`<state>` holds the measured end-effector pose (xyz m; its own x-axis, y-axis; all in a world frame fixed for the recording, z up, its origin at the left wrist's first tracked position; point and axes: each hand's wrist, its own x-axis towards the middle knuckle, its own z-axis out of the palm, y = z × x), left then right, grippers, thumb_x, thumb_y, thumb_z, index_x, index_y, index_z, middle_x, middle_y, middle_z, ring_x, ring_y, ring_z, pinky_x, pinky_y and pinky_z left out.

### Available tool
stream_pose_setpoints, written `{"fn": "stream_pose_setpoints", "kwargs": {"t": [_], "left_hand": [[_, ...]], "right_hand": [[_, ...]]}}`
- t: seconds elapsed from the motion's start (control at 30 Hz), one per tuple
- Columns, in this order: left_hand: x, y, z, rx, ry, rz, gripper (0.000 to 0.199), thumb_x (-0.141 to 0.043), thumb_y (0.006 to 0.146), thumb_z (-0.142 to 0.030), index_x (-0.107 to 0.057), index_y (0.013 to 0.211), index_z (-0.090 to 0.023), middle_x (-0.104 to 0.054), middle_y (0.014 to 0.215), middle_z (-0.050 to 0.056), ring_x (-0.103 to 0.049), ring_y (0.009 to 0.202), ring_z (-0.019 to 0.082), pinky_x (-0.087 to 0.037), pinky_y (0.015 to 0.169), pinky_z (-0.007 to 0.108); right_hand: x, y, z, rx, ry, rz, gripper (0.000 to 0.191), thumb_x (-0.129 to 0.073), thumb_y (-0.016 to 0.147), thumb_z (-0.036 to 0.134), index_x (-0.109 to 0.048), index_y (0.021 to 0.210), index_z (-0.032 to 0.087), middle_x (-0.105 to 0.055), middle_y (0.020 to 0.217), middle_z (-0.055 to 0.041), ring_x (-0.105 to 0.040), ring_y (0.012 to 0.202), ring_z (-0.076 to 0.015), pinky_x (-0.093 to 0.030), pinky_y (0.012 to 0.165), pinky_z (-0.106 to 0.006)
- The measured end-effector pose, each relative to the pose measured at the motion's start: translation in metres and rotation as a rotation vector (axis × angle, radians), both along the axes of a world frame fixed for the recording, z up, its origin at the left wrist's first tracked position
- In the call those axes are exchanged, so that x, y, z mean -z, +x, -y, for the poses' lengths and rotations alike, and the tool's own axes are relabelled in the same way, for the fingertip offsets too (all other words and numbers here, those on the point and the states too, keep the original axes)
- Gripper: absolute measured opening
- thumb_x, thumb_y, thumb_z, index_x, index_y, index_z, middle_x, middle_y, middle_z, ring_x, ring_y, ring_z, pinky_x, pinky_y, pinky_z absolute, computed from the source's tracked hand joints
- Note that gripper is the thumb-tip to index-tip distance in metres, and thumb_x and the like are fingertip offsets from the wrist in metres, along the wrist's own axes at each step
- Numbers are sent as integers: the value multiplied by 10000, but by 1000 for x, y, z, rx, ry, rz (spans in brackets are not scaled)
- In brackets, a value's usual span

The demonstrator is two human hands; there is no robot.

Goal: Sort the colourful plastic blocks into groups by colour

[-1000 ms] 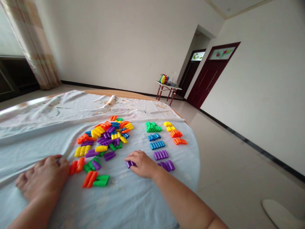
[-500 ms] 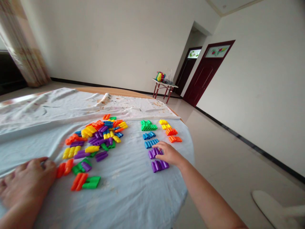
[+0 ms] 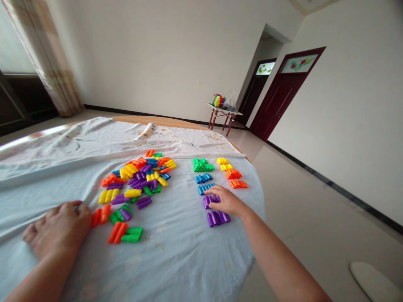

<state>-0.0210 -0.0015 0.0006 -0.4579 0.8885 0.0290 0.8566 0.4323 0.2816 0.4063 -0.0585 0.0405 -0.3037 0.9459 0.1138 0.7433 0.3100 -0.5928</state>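
Note:
My right hand (image 3: 227,200) reaches over the upper row of purple tube-shaped plastic blocks (image 3: 207,202). Thumb and fingers are apart, the fingertips near the lower blue row (image 3: 204,189); contact with the blocks is hard to tell. Just below lies another purple row (image 3: 218,218). Flat on the cloth at the left rests my left hand (image 3: 59,230), fingers spread and partly bent, holding nothing visible. Its thumb side is beside a few orange blocks (image 3: 101,215). To its right is a loose mixed pile of purple, yellow, orange, blue and green blocks (image 3: 138,182).
Farther up the blue tablecloth (image 3: 176,260) are green blocks (image 3: 203,165), yellow blocks (image 3: 224,164) and orange blocks (image 3: 238,183) in rows. A white wrinkled cloth (image 3: 94,134) covers the far side. A small side table (image 3: 225,110) stands by the wall, and a white seat (image 3: 374,281) is at lower right.
The camera view has swung slightly left, so everything sits farther right. My right hand stays over the purple row. The left hand remains on the cloth by the orange blocks.

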Motion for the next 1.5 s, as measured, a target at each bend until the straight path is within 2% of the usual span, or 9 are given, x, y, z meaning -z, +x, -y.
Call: {"fn": "stream_pose_setpoints", "kwargs": {"t": [0.27, 0.47, 0.57, 0.67, 0.8, 0.93, 1.07, 1.27, 1.5], "left_hand": [[-3, 5, 2, -35, 25, -17, 530, -246, 825, -438, -549, 1182, -190, -498, 1288, 175, -411, 1211, 352, -244, 1027, 463], [-5, 6, 6, -23, 58, 19, 525, -261, 831, -423, -559, 1179, -166, -508, 1271, 178, -413, 1206, 351, -246, 1022, 477], [-5, 7, 8, -21, 80, 15, 514, -271, 832, -416, -573, 1168, -171, -530, 1255, 175, -430, 1192, 334, -255, 1019, 468], [-4, 8, 9, -39, 106, 6, 498, -279, 830, -400, -592, 1146, -177, -549, 1243, 175, -450, 1177, 324, -271, 1014, 459], [-5, 9, 11, -37, 120, 0, 500, -261, 835, -393, -603, 1130, -177, -565, 1225, 170, -462, 1177, 318, -286, 1008, 460], [-6, 9, 12, -32, 125, 0, 488, -297, 819, -388, -604, 1136, -179, -566, 1229, 168, -460, 1179, 317, -278, 1016, 461], [-7, 9, 12, -37, 121, 12, 494, -302, 811, -393, -605, 1132, -171, -560, 1228, 186, -450, 1180, 338, -268, 1021, 469], [-10, 8, 10, -30, 94, 23, 499, -298, 808, -422, -586, 1135, -178, -547, 1248, 172, -444, 1189, 335, -254, 1031, 463], [-10, 6, 8, -45, 8, -50, 533, -214, 823, -445, -556, 1161, -214, -540, 1269, 130, -445, 1203, 305, -256, 1028, 416]], "right_hand": [[7, 0, -5, -14, -8, 140, 452, -657, 700, 145, -629, 1143, 227, -628, 1103, -53, -528, 1083, -222, -370, 986, -393], [-4, -11, -1, 5, 68, 120, 425, -638, 715, 142, -628, 1132, 224, -614, 1152, -67, -517, 1128, -230, -368, 1002, -414], [-12, -43, 5, 20, 177, -1, 344, -604, 769, 174, -628, 1108, 228, -623, 1123, -65, -543, 1092, -206, -391, 987, -394], [-13, -94, 12, -116, 173, -102, 288, -598, 796, 184, -628, 1077, 232, -646, 1061, -49, -571, 1031, -179, -425, 948, -355], [1, -159, 16, -305, 129, -108, 323, -662, 758, 208, -625, 1078, 204, -647, 1046, -58, -563, 1023, -183, -422, 939, -329], [21, -190, 13, -383, 129, -26, 427, -686, 727, 230, -593, 1143, 205, -614, 1096, -68, -539, 1052, -202, -407, 949, -336], [28, -186, 9, -368, 126, 44, 379, -639, 743, 187, -606, 1118, 223, -617, 1044, -54, -550, 1003, -194, -413, 922, -320], [28, -166, 4, -89, 122, 61, 366, -694, 714, 290, -634, 1068, 217, -599, 987, -65, -543, 981, -215, -428, 896, -332], [19, -156, -5, -99, 129, -79, 365, -698, 677, 172, -636, 1035, 206, -615, 933, -40, -562, 900, -180, -458, 836, -300]]}}
